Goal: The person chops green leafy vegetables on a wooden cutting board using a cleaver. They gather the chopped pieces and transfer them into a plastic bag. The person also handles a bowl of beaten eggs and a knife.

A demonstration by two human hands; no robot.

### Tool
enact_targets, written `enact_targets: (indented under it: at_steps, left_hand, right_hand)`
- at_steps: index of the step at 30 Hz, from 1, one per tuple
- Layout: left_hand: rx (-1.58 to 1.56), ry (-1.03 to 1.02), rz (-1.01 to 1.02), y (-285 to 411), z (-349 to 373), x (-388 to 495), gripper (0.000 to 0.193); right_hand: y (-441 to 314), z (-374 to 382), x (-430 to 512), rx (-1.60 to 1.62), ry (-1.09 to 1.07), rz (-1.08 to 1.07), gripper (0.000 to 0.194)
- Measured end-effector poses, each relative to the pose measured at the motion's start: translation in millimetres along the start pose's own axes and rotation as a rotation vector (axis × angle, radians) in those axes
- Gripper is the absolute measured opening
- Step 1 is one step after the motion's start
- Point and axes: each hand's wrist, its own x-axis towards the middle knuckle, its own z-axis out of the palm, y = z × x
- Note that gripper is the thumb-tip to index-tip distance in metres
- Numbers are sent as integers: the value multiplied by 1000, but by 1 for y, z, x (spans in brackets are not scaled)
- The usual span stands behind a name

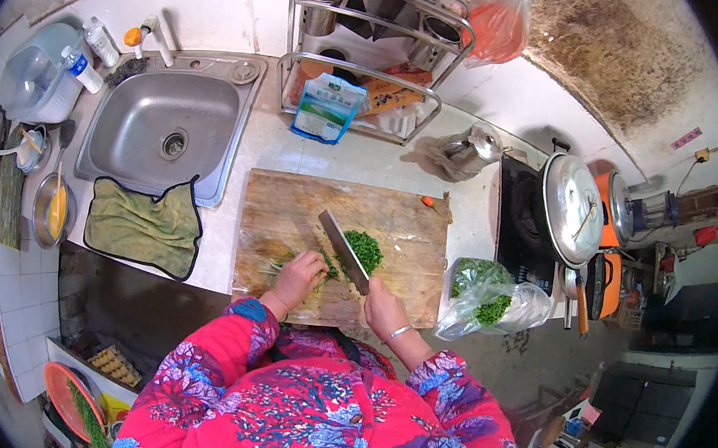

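Observation:
In the head view my right hand (pixel 384 309) grips the handle of a cleaver (pixel 345 251), its blade standing on edge over a wooden cutting board (pixel 295 211). My left hand (pixel 299 279) presses a bunch of green stems and leaves (pixel 330 266) against the board, just left of the blade. On the blade's right side lies a heap of finely chopped greens (pixel 364 252). A small red-orange piece (pixel 427 201), perhaps a pepper, sits near the board's far right corner. The cleaver's handle is mostly hidden inside my right hand.
A plastic bag of greens (pixel 493 302) lies right of the board, by the cooktop bearing a lidded wok (pixel 571 209). Left are a green cloth (pixel 143 226) and a steel sink (pixel 165 115). Behind stand a metal rack (pixel 438 105), a blue-white pouch (pixel 328 108) and a metal kettle (pixel 473 149).

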Motion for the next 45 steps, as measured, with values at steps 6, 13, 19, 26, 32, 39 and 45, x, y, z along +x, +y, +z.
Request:
enact_targets:
  at_steps: [6,13,19,26,32,39,45]
  left_hand:
    - [55,-43,-15,-1,-2,1,16]
    - [34,-53,-7,1,-3,2,16]
    - [63,-25,-8,4,-1,-2,18]
    - [93,-33,6,0,-1,-1,16]
    - [128,-44,30,4,-6,0,15]
    - [83,19,24,4,-2,-3,13]
    - [126,-1,5,-1,-1,-3,11]
  right_hand:
    - [-11,-11,-13,-68,-90,-45,18]
    - [-9,31,16,-48,-23,-50,18]
    - [-7,6,7,14,-13,-36,16]
    - [-21,-7,-4,-109,-146,-22,19]
    - [-16,32,16,-57,-1,-49,18]
    - [-11,5,2,19,-24,-22,17]
    - [-15,2,-1,-57,-96,-60,20]
